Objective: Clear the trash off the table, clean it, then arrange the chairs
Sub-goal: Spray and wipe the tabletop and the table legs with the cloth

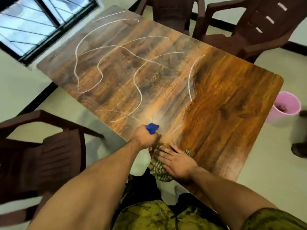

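A wooden table (pixel 216 100) fills the middle of the view, its left and centre covered in white chalk-like squiggles (pixel 106 67). My left hand (pixel 144 136) is closed around a spray bottle with a blue nozzle (pixel 152 127), held over the near corner; a faint mist hangs just beyond the nozzle. My right hand (pixel 177 161) lies flat, fingers spread, pressing a green striped cloth (pixel 158 169) onto the table's near corner. The bottle's body is hidden by my hand.
Brown plastic chairs stand around the table: one at the left (pixel 41 155), two at the far side (pixel 172 12) (pixel 259 29). A pink bin (pixel 284 107) sits on the floor by the right edge. A window (pixel 33 22) is at the top left.
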### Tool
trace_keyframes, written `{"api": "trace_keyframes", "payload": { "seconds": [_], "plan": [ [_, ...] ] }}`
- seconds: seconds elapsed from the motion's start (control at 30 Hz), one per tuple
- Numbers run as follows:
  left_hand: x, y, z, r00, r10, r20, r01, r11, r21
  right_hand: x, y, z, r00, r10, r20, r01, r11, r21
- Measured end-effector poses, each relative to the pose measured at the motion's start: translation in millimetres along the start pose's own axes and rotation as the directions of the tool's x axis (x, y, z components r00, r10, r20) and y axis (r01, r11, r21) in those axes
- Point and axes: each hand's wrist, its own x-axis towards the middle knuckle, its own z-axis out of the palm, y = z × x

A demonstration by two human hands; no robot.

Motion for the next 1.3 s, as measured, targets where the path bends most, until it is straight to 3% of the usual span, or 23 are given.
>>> {"api": "trace_keyframes", "payload": {
  "seconds": [0.1,0.13,0.23,0.27,0.3,0.33,0.47,0.57,0.63,0.73,0.77,0.8,0.83,0.87,0.97,1.03,1.07,1.1,1.17,1.2,1.23,1.27,1.3],
  "plan": [
    [36.0,5.8,-27.8,0.99,0.041,0.138,-0.043,0.999,0.014,20.5,38.5,-18.0,0.944,0.317,-0.089,-0.313,0.948,0.054],
    [43.7,9.4,-36.7,0.984,0.062,0.167,-0.066,0.998,0.014,29.2,51.1,-24.7,0.837,0.53,-0.136,-0.518,0.848,0.112],
    [69.3,8.2,-62.6,0.963,0.117,0.241,-0.133,0.99,0.052,65.9,55.4,-45.2,0.236,0.969,-0.069,-0.901,0.245,0.358],
    [79.1,6.1,-73.0,0.954,0.132,0.271,-0.158,0.984,0.078,84.6,44.8,-49.9,0.106,0.994,-0.014,-0.917,0.104,0.386],
    [84.8,4.0,-80.0,0.947,0.139,0.288,-0.172,0.981,0.093,100.1,31.1,-50.6,0.078,0.997,0.006,-0.924,0.07,0.376],
    [92.0,3.6,-87.5,0.943,0.145,0.298,-0.187,0.975,0.118,114.7,13.1,-48.2,0.126,0.992,-0.019,-0.928,0.124,0.352],
    [109.9,2.3,-100.3,0.925,0.195,0.328,-0.243,0.964,0.112,121.7,-64.9,-20.3,0.718,0.693,-0.069,-0.675,0.716,0.177],
    [115.1,3.9,-102.1,0.887,0.206,0.412,-0.282,0.95,0.131,81.2,-80.5,-7.4,0.797,0.603,-0.034,-0.597,0.795,0.11],
    [114.6,7.9,-101.0,0.868,0.219,0.446,-0.314,0.938,0.148,63.6,-83.3,-6.7,0.586,0.81,-0.01,-0.792,0.576,0.202],
    [116.6,13.4,-97.5,0.852,0.234,0.468,-0.347,0.922,0.171,93.4,-79.3,-18.5,-0.174,0.981,0.089,-0.909,-0.195,0.368],
    [117.4,16.8,-96.4,0.844,0.238,0.48,-0.361,0.915,0.181,113.5,-72.7,-27.0,-0.338,0.929,0.148,-0.839,-0.369,0.4],
    [118.1,20.1,-95.1,0.835,0.25,0.49,-0.38,0.907,0.184,133.1,-66.5,-36.0,-0.388,0.9,0.198,-0.804,-0.436,0.406],
    [119.0,23.6,-93.5,0.829,0.263,0.494,-0.399,0.896,0.193,150.4,-62.1,-41.1,-0.331,0.922,0.203,-0.837,-0.386,0.387],
    [119.3,27.7,-92.5,0.827,0.278,0.489,-0.42,0.884,0.207,164.0,-58.3,-45.2,-0.176,0.97,0.165,-0.903,-0.226,0.365],
    [119.7,43.6,-90.0,0.809,0.328,0.488,-0.488,0.837,0.246,169.5,-45.0,-55.3,0.455,0.89,0.037,-0.84,0.415,0.349],
    [124.7,57.5,-89.3,0.804,0.344,0.485,-0.505,0.826,0.251,150.3,-13.7,-60.9,0.632,0.775,0.022,-0.739,0.594,0.319],
    [128.2,62.2,-89.5,0.806,0.345,0.48,-0.502,0.828,0.248,141.0,3.2,-61.9,0.613,0.79,0.031,-0.761,0.579,0.293],
    [134.0,68.7,-89.0,0.811,0.339,0.476,-0.494,0.833,0.248,133.6,22.4,-62.0,0.501,0.865,0.039,-0.835,0.47,0.287],
    [143.0,80.5,-89.3,0.833,0.326,0.447,-0.467,0.847,0.253,128.8,57.1,-66.1,0.004,0.997,0.083,-0.926,-0.028,0.377],
    [147.3,86.3,-90.5,0.844,0.327,0.425,-0.455,0.855,0.248,133.4,72.0,-71.6,-0.241,0.96,0.145,-0.854,-0.281,0.439],
    [151.9,91.5,-91.1,0.853,0.329,0.406,-0.446,0.863,0.237,142.2,82.2,-79.6,-0.375,0.906,0.197,-0.777,-0.423,0.466],
    [158.6,99.4,-91.9,0.859,0.326,0.394,-0.437,0.869,0.233,153.2,91.8,-85.5,-0.377,0.902,0.212,-0.774,-0.432,0.463],
    [163.4,106.6,-92.3,0.861,0.32,0.394,-0.434,0.868,0.243,163.4,96.3,-87.1,-0.266,0.947,0.179,-0.839,-0.319,0.441]
  ]
}}
